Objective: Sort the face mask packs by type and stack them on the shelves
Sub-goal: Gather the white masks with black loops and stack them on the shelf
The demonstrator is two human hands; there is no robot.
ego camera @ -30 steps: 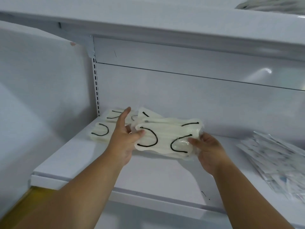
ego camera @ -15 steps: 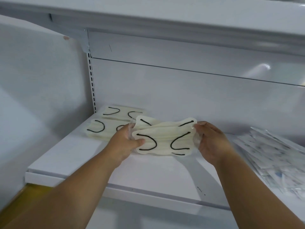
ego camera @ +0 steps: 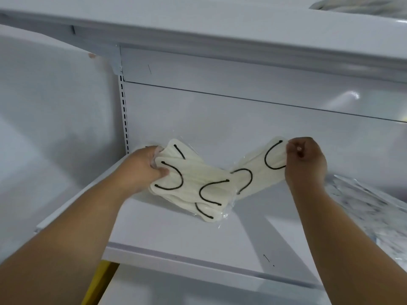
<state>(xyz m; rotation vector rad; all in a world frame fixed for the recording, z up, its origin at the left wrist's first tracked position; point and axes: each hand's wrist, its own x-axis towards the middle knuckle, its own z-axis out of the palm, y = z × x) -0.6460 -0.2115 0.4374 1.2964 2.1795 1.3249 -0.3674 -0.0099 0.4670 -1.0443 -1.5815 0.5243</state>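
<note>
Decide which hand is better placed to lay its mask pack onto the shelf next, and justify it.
Probably the left hand: its cream packs hang low over the shelf, while the right hand pinches a single pack higher up.

Cream-white mask packs [ego camera: 193, 183] with black ear loops, wrapped in clear plastic, one more [ego camera: 262, 170] to the right. White shelf [ego camera: 176, 234] and back panel [ego camera: 242, 119]. Far right, white packs [ego camera: 370, 208] with grey-blue mottled print. Yellow strip [ego camera: 99, 282] below the shelf.
</note>
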